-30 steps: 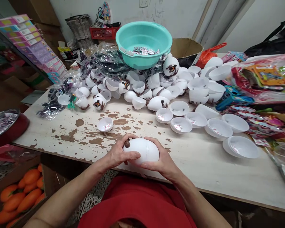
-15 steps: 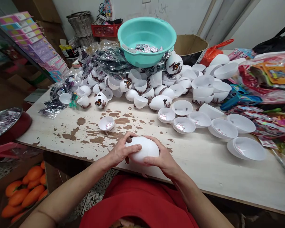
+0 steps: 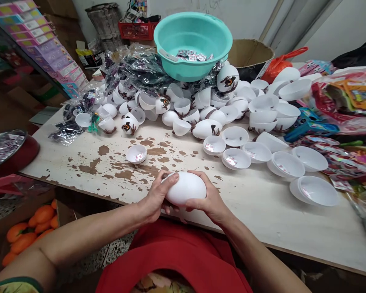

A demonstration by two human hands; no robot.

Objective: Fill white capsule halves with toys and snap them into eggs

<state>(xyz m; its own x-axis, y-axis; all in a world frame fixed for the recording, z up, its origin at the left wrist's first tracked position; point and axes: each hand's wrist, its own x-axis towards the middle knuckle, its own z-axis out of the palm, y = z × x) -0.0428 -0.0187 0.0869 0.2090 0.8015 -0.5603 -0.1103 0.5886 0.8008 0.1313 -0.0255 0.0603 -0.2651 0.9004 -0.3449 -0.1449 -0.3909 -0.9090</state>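
Note:
A large white plastic egg [image 3: 187, 188] lies on its side between my two hands, just over the table's front edge. My left hand [image 3: 159, 193] grips its left end, thumb across the top. Around the right end wraps my right hand [image 3: 210, 199], its thumb low on the near face. The egg looks closed, and its underside is hidden. Beyond my left hand stands a small white half shell [image 3: 136, 154] with a pinkish packet inside. To the right are several more half shells [image 3: 236, 158], some nested, many holding small packets.
A heap of white shells [image 3: 201, 128], some with dark painted marks, fills the back of the table [image 3: 256, 228]. Behind it rises a turquoise basin [image 3: 192, 40] holding small packets. A dark red bowl [image 3: 24, 152] stands left; orange objects [image 3: 21, 240] lie in a box below.
My left thumb has moved up over the egg's top, and the egg has turned slightly in my hands. The camera view has shifted a little.

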